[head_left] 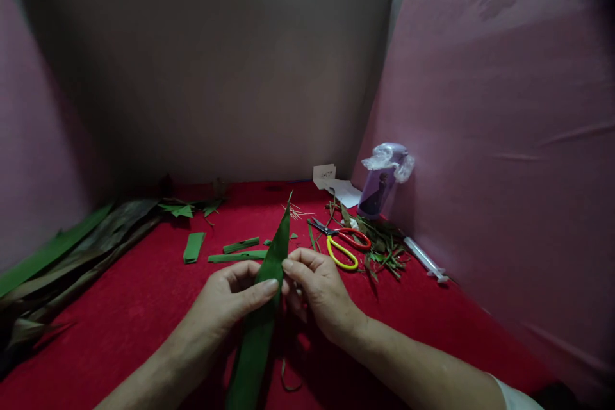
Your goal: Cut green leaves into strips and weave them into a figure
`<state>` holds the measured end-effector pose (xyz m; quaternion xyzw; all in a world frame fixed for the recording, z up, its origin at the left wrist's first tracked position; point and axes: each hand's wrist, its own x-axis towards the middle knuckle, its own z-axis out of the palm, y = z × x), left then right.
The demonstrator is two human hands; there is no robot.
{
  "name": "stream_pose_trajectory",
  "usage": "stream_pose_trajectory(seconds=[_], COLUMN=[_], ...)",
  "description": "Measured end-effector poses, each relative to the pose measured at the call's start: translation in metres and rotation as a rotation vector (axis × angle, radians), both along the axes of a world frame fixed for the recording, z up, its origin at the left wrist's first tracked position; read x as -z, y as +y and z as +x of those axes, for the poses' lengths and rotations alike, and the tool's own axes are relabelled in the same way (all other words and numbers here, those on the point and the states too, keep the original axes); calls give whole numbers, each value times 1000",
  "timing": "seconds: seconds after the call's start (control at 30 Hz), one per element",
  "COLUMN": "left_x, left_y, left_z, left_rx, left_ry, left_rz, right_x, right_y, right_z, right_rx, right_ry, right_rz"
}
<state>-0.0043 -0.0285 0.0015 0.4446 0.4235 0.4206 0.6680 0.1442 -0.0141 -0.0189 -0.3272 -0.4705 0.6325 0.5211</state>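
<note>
A long green leaf (257,339) with a pointed tip rises over the red cloth between my hands. My left hand (225,298) grips it from the left, thumb lying across its face and fingers behind. On the other side my right hand (319,291) pinches the leaf's right edge between thumb and forefinger. Just beyond lie cut green leaf strips (240,245) and a shorter leaf piece (194,247). Scissors (346,246) with one red and one yellow handle rest open to the right of my right hand.
Long leaves (72,250), some dried, lie along the left side. At right are a heap of leaf scraps (384,246), a syringe (426,259) and a purple bottle (377,189) topped with clear plastic. Thin sticks (298,212) and white paper (343,192) sit farther back, before the walls.
</note>
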Motion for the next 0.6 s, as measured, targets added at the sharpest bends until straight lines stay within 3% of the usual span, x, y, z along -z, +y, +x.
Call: stream_pose_trajectory(seconds=[0.2,0.6], left_x=[3,5], left_y=[1,-1], left_z=[-2,1], left_rx=[-30,-30], left_ry=[55,53], left_rz=[10,-41], right_x=[3,1], right_y=[-5,2], right_z=[-4,-1], right_rx=[-52,58], right_ry=[-15,31], right_rz=[-26,-17])
